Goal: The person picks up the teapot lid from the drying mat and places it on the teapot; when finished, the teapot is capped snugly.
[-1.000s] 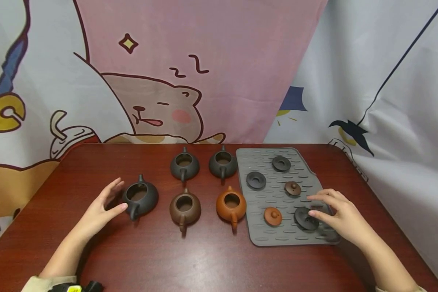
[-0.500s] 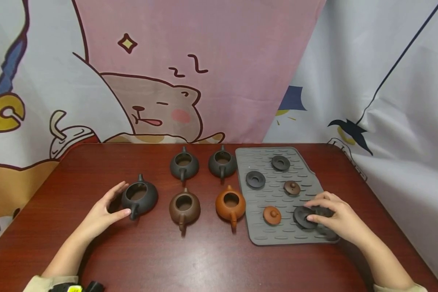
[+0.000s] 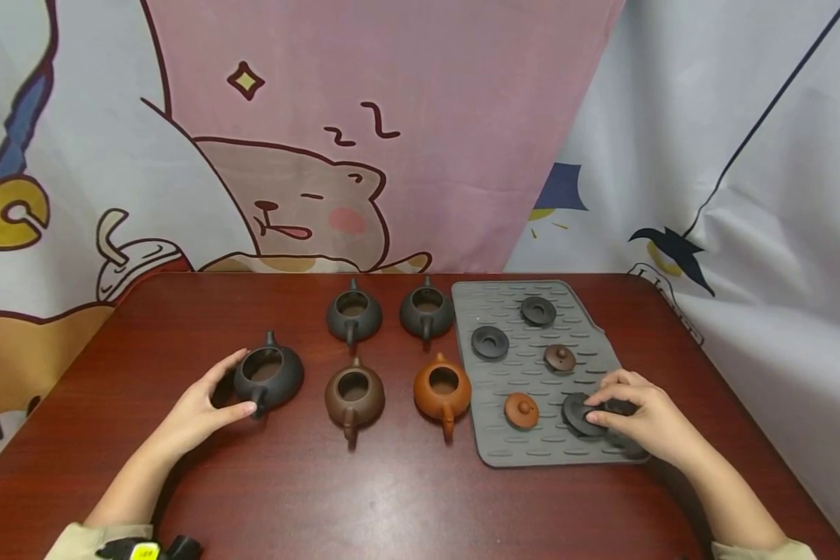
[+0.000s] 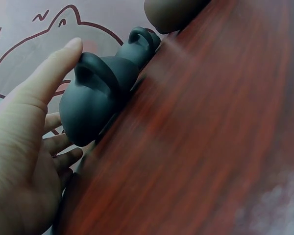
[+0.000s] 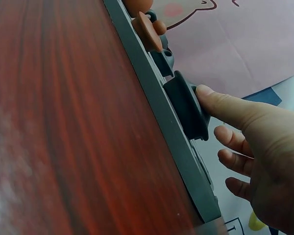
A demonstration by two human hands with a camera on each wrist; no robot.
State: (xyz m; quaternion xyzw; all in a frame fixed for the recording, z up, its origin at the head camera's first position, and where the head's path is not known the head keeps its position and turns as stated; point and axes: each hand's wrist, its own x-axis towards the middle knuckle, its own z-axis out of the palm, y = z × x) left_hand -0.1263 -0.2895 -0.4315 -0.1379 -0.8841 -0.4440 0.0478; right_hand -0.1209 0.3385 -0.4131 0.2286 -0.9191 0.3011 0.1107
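Observation:
At the left of the table, my left hand (image 3: 199, 408) holds a dark grey teapot (image 3: 283, 383), its thumb at the handle and its fingers along the body's left side. The teapot stands lidless on the table. In the left wrist view, the thumb meets the top of the handle (image 4: 100, 71). Over on the grey mat (image 3: 525, 455), my right hand (image 3: 647, 412) pinches the middle of a large black lid (image 3: 575, 420) between thumb and forefinger. The right wrist view shows this lid (image 5: 183, 105) close over the mat, thumb on its top; the forefinger is hidden there.
Two dark teapots (image 3: 353, 323) stand at the back. In front of them are a brown teapot (image 3: 371, 404) and an orange teapot (image 3: 430, 403), all lidless. The mat also bears an orange lid (image 3: 514, 412), a brown lid (image 3: 553, 359) and two black lids (image 3: 481, 351).
The left hand has moved slightly right, closing in on the dark teapot. The right thumb and forefinger have come down and together on the large black lid.

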